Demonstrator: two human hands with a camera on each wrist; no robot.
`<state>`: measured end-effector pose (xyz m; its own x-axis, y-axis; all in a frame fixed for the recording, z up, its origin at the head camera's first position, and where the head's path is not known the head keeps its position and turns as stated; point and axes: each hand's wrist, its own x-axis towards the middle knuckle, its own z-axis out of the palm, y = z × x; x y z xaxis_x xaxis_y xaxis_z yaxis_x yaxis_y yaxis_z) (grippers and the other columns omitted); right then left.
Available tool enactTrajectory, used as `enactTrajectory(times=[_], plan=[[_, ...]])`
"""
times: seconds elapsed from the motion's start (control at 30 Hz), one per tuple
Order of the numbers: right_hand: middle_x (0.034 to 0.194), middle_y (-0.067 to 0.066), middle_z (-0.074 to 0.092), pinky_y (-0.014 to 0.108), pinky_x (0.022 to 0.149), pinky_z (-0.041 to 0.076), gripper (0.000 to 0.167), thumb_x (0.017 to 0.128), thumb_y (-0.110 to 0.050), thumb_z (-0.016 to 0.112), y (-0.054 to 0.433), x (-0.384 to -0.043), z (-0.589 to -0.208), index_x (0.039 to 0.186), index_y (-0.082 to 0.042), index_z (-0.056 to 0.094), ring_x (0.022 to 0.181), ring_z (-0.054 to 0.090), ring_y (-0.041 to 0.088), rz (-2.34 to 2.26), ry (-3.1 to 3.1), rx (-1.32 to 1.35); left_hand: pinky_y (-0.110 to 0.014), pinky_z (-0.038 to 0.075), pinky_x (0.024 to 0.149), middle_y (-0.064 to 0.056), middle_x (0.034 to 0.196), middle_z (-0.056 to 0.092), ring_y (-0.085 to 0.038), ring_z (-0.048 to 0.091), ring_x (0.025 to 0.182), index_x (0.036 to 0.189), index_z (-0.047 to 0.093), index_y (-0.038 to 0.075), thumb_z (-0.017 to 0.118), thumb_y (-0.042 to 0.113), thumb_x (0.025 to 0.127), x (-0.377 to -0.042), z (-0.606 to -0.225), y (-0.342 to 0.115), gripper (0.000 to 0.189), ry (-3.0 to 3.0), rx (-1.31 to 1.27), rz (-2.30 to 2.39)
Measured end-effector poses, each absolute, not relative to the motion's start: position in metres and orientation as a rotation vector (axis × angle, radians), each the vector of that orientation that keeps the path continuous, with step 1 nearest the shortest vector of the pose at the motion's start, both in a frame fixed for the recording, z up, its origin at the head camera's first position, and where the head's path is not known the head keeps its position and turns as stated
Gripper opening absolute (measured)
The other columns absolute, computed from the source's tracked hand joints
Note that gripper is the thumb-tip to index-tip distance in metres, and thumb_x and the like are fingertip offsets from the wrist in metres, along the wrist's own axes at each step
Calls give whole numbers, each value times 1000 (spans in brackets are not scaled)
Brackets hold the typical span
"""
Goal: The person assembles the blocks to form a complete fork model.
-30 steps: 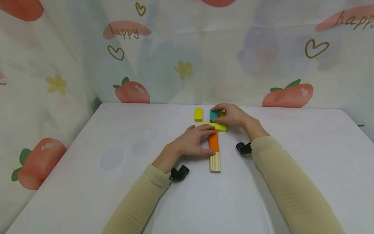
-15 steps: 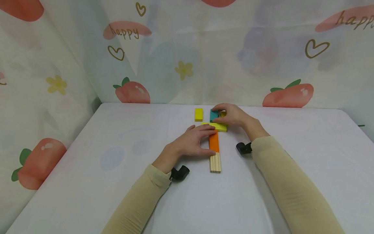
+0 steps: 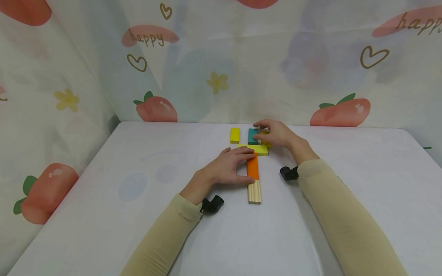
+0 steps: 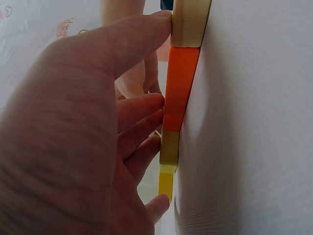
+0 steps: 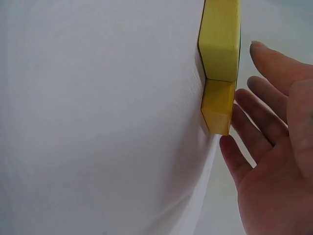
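Toy wooden blocks lie on the white table. My left hand (image 3: 224,167) rests along an orange block (image 3: 253,169), its thumb where a plain ribbed wood block (image 3: 254,193) begins and its fingertips at a light yellow crosswise block (image 3: 261,150). The left wrist view shows spread fingertips on top of the orange block (image 4: 180,88). Beyond the crosswise block lies a teal block (image 3: 252,137), with a yellow block (image 3: 235,135) apart to its left. My right hand (image 3: 277,134), fingers spread, hovers over another yellow block (image 3: 267,144) and partly covers it.
A patterned cloth wall (image 3: 259,99) rises behind the table's far edge, and another stands at the left. Black wrist cameras hang under the left wrist (image 3: 212,204) and the right wrist (image 3: 288,173). The white tabletop (image 3: 103,230) spreads around the blocks.
My right thumb and fingers have come off the teal block, and the hand has lifted slightly to the right, uncovering more of the yellow block. The left hand has stayed put.
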<state>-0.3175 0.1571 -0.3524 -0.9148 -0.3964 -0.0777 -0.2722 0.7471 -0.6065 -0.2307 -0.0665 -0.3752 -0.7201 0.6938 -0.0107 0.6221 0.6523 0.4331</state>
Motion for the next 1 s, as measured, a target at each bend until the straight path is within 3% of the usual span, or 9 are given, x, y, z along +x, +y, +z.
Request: enactTrajectory(times=[1.0], plan=[[135, 20, 55, 55, 111, 35, 52, 98, -28, 68, 155, -317, -353, 142, -4, 56, 123, 47, 39, -873, 2727, -514, -51, 13, 121, 2, 158, 40, -11, 30, 146, 152, 48, 17, 70, 51, 90, -231, -376, -67, 74, 2698, 1079, 610]])
